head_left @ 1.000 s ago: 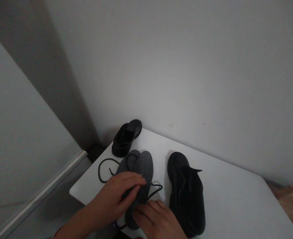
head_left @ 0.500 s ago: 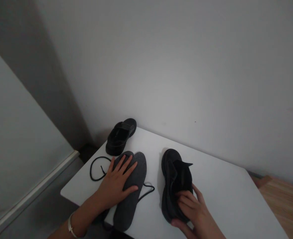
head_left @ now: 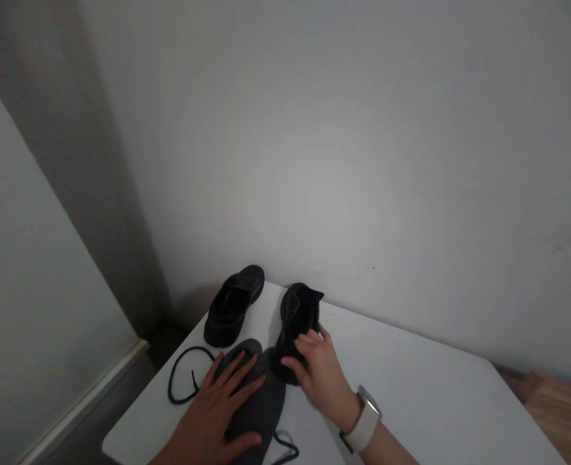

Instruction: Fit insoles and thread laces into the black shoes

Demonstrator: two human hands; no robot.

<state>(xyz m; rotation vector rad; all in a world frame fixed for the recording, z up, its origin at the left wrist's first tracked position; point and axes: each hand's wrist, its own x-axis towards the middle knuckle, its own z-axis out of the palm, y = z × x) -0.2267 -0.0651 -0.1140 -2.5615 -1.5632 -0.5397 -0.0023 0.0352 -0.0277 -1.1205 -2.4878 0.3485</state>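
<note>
The left hand (head_left: 218,413) lies flat with fingers spread on the grey insoles (head_left: 259,403), pressing them to the tabletop (head_left: 411,387), likely so they stay put. The right hand (head_left: 317,374), a watch (head_left: 363,423) at its wrist, grips the heel end of the black shoe (head_left: 298,323); the fingers curl over the rim, which suits sliding or lifting it. Taking the insoles as landmark: that shoe stands just behind them and to their right, touching their far edge. A second black shoe (head_left: 234,303) sits behind them to the left, close to the wall (head_left: 338,161). A black lace (head_left: 183,378) loops just left of them, and another stretch of lace (head_left: 285,449) shows at their near right edge. Count: two shoes; two overlapping insoles, as far as I can tell; whether the lace is one piece or two cannot be told.
</note>
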